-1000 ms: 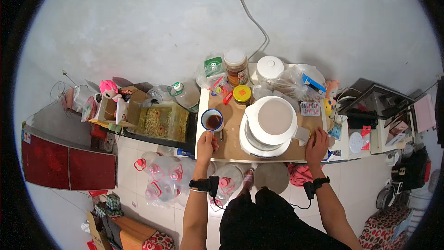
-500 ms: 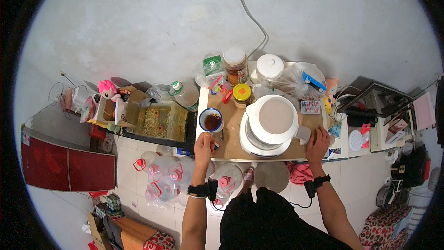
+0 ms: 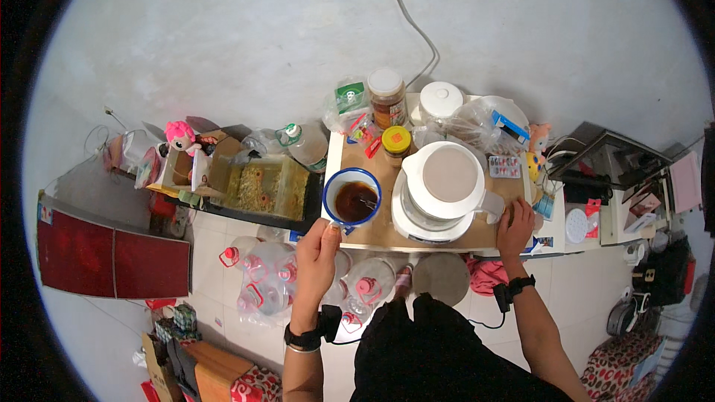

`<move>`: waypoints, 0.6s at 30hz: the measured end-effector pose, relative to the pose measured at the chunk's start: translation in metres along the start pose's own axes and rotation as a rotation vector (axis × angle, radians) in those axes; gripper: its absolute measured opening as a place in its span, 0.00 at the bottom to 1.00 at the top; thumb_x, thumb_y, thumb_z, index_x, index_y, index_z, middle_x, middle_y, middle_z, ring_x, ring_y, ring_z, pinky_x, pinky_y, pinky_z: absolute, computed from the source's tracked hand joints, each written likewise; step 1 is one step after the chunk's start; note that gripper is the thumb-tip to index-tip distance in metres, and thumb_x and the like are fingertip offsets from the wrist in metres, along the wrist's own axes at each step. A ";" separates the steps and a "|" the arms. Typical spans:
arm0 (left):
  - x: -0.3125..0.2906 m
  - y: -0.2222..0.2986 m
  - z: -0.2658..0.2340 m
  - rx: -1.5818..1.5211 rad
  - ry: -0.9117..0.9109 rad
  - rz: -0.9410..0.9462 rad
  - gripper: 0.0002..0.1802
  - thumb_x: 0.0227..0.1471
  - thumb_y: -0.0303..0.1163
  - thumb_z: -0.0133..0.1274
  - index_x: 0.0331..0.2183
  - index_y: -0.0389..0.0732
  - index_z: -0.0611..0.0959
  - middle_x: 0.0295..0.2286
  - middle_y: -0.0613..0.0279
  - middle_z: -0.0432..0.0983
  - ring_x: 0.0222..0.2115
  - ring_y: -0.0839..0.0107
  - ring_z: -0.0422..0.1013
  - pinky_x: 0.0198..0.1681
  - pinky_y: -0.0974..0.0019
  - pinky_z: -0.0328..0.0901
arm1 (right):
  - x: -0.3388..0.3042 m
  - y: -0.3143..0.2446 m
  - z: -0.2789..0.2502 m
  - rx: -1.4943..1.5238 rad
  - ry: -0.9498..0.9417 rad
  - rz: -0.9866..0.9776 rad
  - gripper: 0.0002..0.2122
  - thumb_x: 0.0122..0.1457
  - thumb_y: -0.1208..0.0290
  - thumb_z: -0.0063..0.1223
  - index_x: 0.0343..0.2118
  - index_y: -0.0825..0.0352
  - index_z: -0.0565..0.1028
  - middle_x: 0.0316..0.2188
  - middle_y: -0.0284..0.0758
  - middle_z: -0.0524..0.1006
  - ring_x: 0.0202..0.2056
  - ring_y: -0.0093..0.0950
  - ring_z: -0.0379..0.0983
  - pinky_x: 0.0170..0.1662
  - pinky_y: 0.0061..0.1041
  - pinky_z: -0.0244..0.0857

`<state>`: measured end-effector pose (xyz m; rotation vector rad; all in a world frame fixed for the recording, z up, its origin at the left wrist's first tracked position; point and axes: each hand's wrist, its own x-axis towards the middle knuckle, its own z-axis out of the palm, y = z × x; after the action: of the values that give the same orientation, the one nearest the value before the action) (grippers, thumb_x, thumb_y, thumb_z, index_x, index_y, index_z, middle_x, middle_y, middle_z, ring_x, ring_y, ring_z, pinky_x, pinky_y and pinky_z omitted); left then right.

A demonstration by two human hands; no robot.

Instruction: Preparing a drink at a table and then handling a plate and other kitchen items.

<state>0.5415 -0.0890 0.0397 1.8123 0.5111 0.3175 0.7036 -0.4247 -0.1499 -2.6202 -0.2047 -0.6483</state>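
My left hand [image 3: 318, 257] is closed round the handle of a white enamel mug [image 3: 335, 187] with a blue rim. Dark brown liquid [image 3: 356, 203] fills part of the mug, which is raised by the table's left front edge. At the right edge of the tabletop, my right hand [image 3: 516, 229] rests with its fingers apart, holding nothing. Close beside it is the handle of a white electric kettle [image 3: 439, 205], which stands on its base with the lid on. Behind the mug sits a small jar with a yellow lid [image 3: 396, 138].
A large jar [image 3: 387, 100], a white lidded pot [image 3: 440, 101], plastic bags and a blister pack [image 3: 504, 167] crowd the table's back. To the left are a clear tank [image 3: 261, 190] and a bottle [image 3: 304, 145]. Big plastic jugs [image 3: 272, 275] and a round stool [image 3: 441, 279] stand below.
My left hand has brought the mug nearer to me and higher, so it looks larger and more of the liquid shows. My right hand stays at the table's right edge.
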 end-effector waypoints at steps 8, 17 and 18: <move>-0.042 0.093 -0.020 0.110 -0.102 0.187 0.10 0.52 0.30 0.45 0.24 0.35 0.71 0.17 0.62 0.63 0.18 0.72 0.60 0.22 0.71 0.55 | 0.001 -0.004 -0.001 0.028 -0.010 -0.007 0.15 0.52 0.73 0.48 0.43 0.70 0.68 0.48 0.41 0.66 0.50 0.42 0.60 0.53 0.40 0.53; -0.075 0.159 -0.030 0.213 -0.155 0.576 0.17 0.47 0.41 0.54 0.22 0.36 0.76 0.18 0.55 0.69 0.17 0.64 0.67 0.19 0.69 0.59 | -0.002 0.007 0.003 0.018 0.077 -0.055 0.13 0.51 0.73 0.48 0.41 0.69 0.69 0.44 0.41 0.69 0.47 0.42 0.63 0.50 0.38 0.56; -0.082 0.167 -0.035 0.221 -0.163 0.603 0.18 0.47 0.42 0.54 0.22 0.36 0.76 0.18 0.55 0.70 0.17 0.64 0.68 0.19 0.69 0.60 | -0.002 0.002 0.001 0.029 0.076 -0.062 0.13 0.51 0.73 0.48 0.41 0.69 0.69 0.44 0.41 0.69 0.47 0.42 0.63 0.50 0.38 0.56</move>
<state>0.4845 -0.1400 0.2129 2.1630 -0.1343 0.5308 0.7031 -0.4261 -0.1520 -2.5650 -0.2706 -0.7588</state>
